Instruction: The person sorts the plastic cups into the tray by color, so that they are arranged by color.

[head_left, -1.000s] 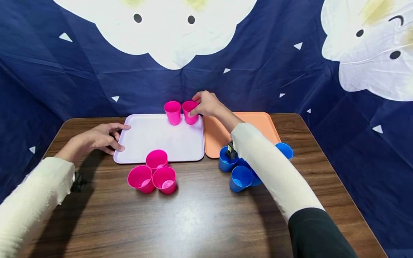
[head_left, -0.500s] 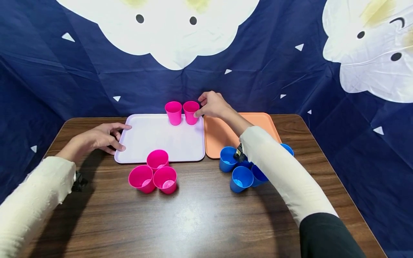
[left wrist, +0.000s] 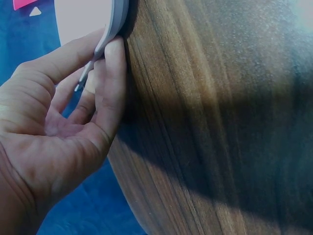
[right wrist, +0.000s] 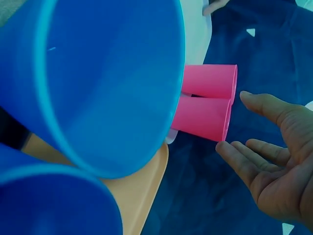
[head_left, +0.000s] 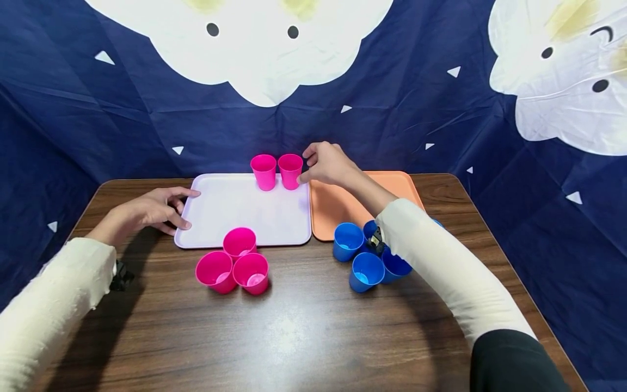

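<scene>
Cream sleeves (head_left: pixel 441 277) and small black wrist devices (head_left: pixel 121 276) are worn.

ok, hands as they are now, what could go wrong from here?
1. The right hand has its fingertips right by the right-hand pink cup; a careless move might tip it.
2. The left hand grips the edge of the lilac tray; tugging could topple both cups standing near its far edge.
3. The right sleeve and wrist device sit close over the blue cups; lowering the arm may knock them.

Cups (head_left: pixel 291 172) in 2 colours, pink, blue (lilac tray (head_left: pixel 230 209)).
</scene>
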Action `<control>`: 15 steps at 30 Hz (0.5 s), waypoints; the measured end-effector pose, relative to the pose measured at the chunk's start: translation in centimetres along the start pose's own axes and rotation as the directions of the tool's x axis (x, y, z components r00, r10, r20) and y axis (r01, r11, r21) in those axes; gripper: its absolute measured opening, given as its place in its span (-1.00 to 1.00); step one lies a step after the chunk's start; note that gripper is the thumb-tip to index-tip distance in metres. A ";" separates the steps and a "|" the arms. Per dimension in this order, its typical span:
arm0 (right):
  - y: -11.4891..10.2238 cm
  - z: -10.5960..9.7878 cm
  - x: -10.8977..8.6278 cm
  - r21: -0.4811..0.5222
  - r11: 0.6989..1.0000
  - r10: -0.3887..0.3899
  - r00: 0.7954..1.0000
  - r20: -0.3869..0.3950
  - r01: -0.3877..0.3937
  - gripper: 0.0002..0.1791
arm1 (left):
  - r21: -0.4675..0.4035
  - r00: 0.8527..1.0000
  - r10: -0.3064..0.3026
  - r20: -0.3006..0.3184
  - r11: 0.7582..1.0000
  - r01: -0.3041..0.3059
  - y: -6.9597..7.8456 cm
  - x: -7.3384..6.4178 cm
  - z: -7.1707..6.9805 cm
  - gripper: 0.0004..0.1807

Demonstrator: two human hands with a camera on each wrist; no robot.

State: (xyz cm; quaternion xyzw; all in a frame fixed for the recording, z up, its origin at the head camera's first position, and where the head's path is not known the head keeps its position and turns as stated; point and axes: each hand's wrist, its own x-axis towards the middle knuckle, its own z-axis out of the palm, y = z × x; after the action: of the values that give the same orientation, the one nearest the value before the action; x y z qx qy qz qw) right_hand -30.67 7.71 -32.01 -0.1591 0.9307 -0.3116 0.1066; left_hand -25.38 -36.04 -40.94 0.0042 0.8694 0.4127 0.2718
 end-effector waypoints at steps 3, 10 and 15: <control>-0.3 0.1 -0.5 -0.001 1.000 -0.012 1.000 0.015 0.012 -0.25 | 0.001 1.000 -0.006 0.000 1.000 0.006 0.0 0.1 0.0 0.14; -1.2 0.7 -1.7 0.010 0.997 -0.072 0.996 0.053 0.071 -0.25 | 0.021 1.000 -0.002 -0.005 1.000 0.002 0.0 0.3 0.0 0.16; -2.5 1.6 -2.0 -0.022 0.992 -0.124 0.987 0.099 0.127 -0.22 | 0.014 1.000 -0.004 -0.003 1.000 0.004 0.0 0.2 0.0 0.16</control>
State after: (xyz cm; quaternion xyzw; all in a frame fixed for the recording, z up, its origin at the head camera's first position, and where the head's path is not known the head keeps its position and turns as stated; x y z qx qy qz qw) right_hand -27.73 5.73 -31.55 -0.2338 0.9170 -0.2961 0.1298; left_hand -25.59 -36.01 -41.03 0.0039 0.8726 0.4061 0.2713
